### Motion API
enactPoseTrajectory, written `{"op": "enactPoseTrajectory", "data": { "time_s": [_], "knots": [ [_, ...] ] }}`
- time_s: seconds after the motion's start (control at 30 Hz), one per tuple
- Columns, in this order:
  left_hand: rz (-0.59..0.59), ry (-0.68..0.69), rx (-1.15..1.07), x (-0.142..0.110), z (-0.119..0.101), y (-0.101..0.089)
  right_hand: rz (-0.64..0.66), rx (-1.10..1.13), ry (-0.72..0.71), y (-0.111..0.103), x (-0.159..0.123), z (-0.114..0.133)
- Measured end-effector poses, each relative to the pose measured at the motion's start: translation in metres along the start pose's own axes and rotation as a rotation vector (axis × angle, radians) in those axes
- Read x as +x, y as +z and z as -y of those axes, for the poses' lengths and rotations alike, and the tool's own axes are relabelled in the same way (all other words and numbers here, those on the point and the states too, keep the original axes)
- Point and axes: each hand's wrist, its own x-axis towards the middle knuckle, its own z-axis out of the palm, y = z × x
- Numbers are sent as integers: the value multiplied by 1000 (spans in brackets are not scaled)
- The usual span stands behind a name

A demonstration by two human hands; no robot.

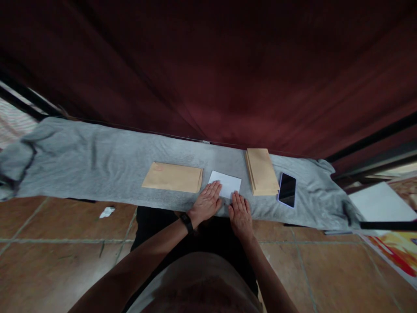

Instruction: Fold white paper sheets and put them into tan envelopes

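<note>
A folded white sheet of paper (230, 181) lies flat on the grey cloth in front of me. My left hand (206, 202) rests with outstretched fingers on its left side, a dark band around the wrist. At the paper's lower right corner, the fingertips of my right hand (241, 215) touch the edge, fingers extended. Neither hand grips anything. Left of the paper is a brown envelope (174, 177) lying crosswise, with faint red print at its upper left. To the right sits a stack of brown envelopes (263, 171), standing lengthwise.
A smartphone (287, 190) in a pale purple case lies right of the stack. Grey cloth (107, 161) covers the long narrow surface. Behind it hangs a dark red curtain (208, 78). A white scrap (107, 212) is on the tiled floor. Black metal bars (374, 137) stand at the right.
</note>
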Motion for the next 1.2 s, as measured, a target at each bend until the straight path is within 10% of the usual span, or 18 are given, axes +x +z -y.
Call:
{"op": "enactPoseTrajectory", "data": {
  "time_s": [0.6, 1.2],
  "knots": [
    [-47, -69, 92, -1, 12, 13, 42, 109, -51, 13, 73, 28],
    [-65, 51, -75, 44, -13, 22, 3, 1, 94, 16, 64, -11]
  ]
}}
